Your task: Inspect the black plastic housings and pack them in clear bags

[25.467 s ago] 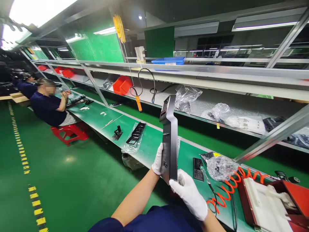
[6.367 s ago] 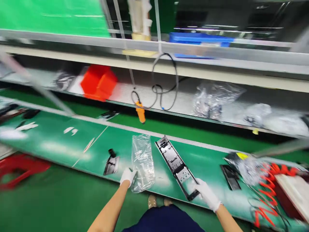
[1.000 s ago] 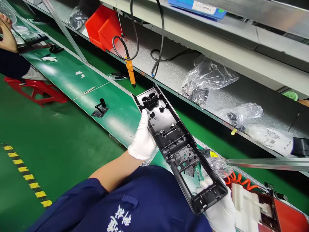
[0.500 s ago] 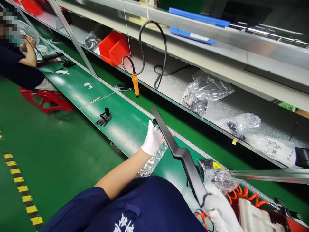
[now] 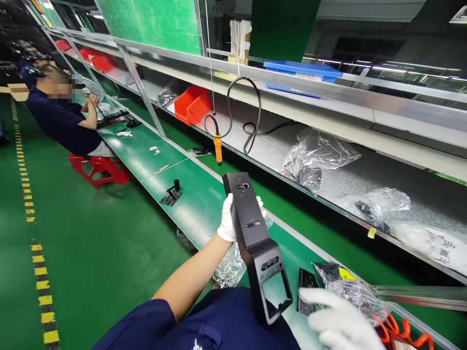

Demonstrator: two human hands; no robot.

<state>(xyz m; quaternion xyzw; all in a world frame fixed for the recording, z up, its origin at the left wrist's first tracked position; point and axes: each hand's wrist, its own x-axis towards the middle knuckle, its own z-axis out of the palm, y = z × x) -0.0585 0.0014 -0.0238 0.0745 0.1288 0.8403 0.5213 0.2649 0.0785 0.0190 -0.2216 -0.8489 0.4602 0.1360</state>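
Observation:
A long black plastic housing [image 5: 251, 223], bent partway along, has slots on its face and a rectangular opening at the near end. My left hand [image 5: 228, 221], in a white glove, is closed around its far half, with fingertips showing on both sides. My right hand [image 5: 337, 318], also gloved, is apart from the housing at lower right, its fingers stretched out. Close to those fingers lies a flat black part [image 5: 307, 287] on the green bench; whether they touch it I cannot tell.
An orange electric screwdriver [image 5: 218, 148] hangs on a cord above the bench. Plastic-bagged parts [image 5: 355, 294] and a red coiled hose [image 5: 404, 333] lie at right. A small black part [image 5: 171, 194] sits farther left. A shelf holds a red bin [image 5: 193, 104]. A person [image 5: 65, 112] sits far left.
The housing has turned so its slotted face and opening show. My right hand has let go of its near end and moved off to the right. The view has tilted up.

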